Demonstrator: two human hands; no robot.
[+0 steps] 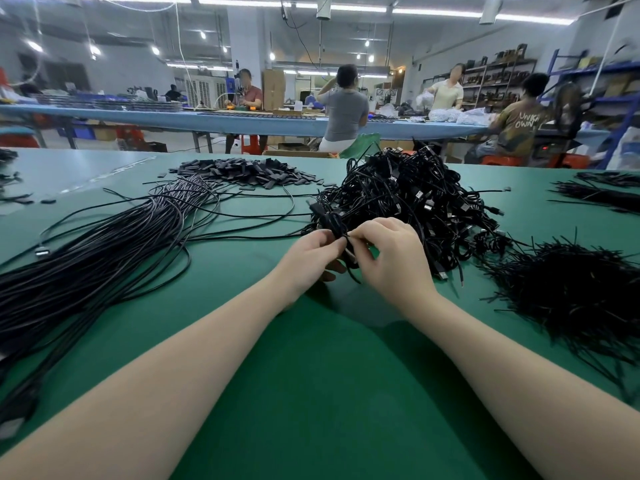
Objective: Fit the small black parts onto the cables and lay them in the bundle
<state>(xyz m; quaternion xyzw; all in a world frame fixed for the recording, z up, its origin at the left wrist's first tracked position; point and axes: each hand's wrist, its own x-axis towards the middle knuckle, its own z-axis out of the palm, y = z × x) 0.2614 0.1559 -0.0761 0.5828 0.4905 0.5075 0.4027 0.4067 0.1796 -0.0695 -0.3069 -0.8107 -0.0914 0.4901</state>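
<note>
Head view shows your left hand [309, 258] and right hand [388, 255] meeting over the green table [311, 375], both pinching one thin black cable [341, 237] beside the tangled black cable heap [408, 206], with the straight cable bundle [104, 251] left and small flat black parts [242, 171] piled beyond.

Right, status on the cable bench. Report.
Both hands pinching one cable mid-table: left hand, right hand. Small black parts heaped behind, bundle to the left. Tangled cable pile crowds the right hand.
</note>
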